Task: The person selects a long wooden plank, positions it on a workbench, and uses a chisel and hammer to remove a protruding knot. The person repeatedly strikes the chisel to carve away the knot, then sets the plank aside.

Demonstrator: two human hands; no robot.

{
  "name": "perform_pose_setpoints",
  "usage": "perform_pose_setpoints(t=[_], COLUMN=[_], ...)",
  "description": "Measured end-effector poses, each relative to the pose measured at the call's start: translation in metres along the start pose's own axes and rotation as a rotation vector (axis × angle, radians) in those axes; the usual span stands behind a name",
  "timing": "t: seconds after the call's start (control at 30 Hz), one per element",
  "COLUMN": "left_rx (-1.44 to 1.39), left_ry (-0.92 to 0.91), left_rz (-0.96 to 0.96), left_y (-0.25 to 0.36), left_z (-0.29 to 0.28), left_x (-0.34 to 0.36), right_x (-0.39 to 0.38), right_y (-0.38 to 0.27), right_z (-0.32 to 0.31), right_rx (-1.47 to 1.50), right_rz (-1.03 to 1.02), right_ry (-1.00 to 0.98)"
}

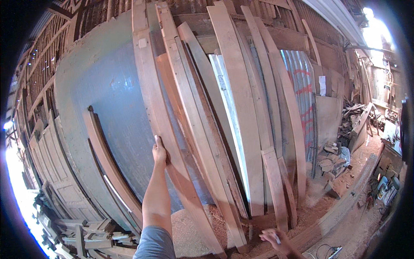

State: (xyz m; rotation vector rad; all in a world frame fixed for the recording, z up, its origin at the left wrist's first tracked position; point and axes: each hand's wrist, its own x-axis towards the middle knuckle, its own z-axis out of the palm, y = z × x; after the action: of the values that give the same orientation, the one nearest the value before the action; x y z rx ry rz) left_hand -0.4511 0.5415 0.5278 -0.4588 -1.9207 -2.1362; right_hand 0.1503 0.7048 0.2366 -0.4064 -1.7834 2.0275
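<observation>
My left hand is wrapped round the edge of a long wooden plank. The plank leans nearly upright, with its foot down by the sawdust. Low on the right, my right hand is apart from the boards, its fingers curled round a small whitish thing whose kind I cannot make out. Nearest to that hand stands a shorter board. Between the hands, more tall planks lean against the wall, and a narrow board stands just right of the held plank.
Behind the planks is a large blue-grey panel. A curved-looking board leans at left, above stacked offcuts. Sawdust covers the ground. A long beam lies at right, near a cable and wood scraps.
</observation>
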Motion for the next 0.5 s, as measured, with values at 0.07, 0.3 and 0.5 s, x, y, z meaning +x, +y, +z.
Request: perform_pose_setpoints(t=[0.07,0.3,0.5], left_rx=[0.003,0.045,0.422], left_ry=[-0.032,0.059,0.518], left_rz=[-0.105,-0.002,0.426], left_y=[-0.005,-0.025,-0.035], left_z=[0.010,0.008,0.043], left_x=[0.009,0.034,-0.025], right_x=[-0.049,-0.146,-0.147], right_y=[0.039,0.022,0.051], right_z=[-0.044,-0.079,-0.109], right_rx=[0.022,0.022,-0.167], right_rz=[0.086,0.230,0.260], right_ry=[0.266,0.730,0.812])
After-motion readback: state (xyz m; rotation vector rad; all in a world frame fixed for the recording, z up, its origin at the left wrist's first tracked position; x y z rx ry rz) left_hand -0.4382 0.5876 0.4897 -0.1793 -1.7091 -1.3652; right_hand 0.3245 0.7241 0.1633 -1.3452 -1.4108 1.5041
